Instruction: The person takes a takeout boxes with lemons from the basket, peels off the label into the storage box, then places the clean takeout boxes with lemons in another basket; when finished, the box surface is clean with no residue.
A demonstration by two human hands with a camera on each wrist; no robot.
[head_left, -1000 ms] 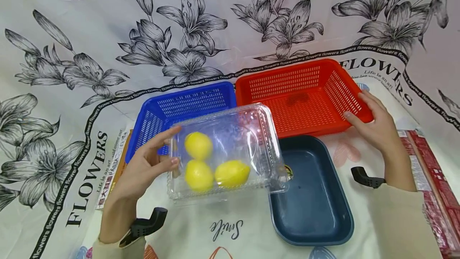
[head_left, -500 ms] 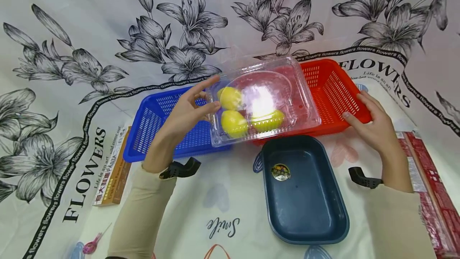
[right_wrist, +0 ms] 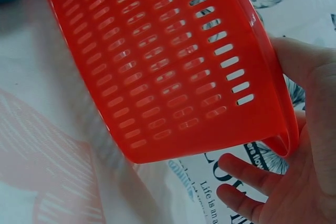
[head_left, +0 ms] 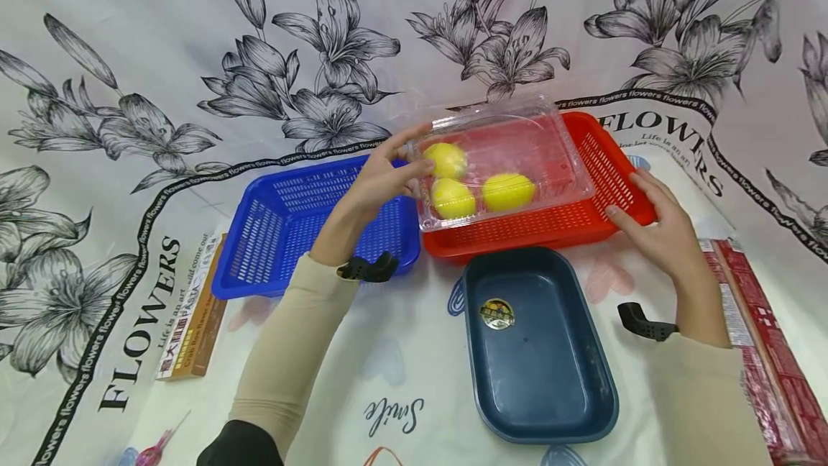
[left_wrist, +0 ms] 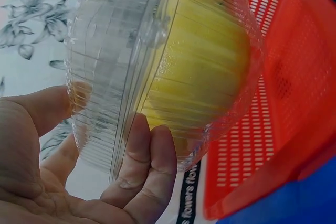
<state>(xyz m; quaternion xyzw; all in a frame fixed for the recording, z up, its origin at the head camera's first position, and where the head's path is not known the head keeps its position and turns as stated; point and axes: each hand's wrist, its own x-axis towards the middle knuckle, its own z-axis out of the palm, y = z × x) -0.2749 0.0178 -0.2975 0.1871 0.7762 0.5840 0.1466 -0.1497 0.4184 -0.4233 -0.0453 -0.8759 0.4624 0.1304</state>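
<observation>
My left hand grips the left end of a clear plastic clamshell box, thumb on one side and fingers on the other. Three yellow lemons show through its wall, gathered toward the left and front. The box is held tilted over the red basket, hiding much of its inside. In the left wrist view, a lemon presses close to the ribbed plastic. My right hand holds the red basket's right corner; in the right wrist view, the thumb lies over the rim, with fingers below.
A blue basket stands left of the red one. In front is a dark blue tray with a round sticker. A pasta box lies left, red packaging right, and a pink object front left.
My left hand has carried the clear box of lemons rightward and away from me, from in front of the blue basket to over the red one. My right hand stays on the red basket.
</observation>
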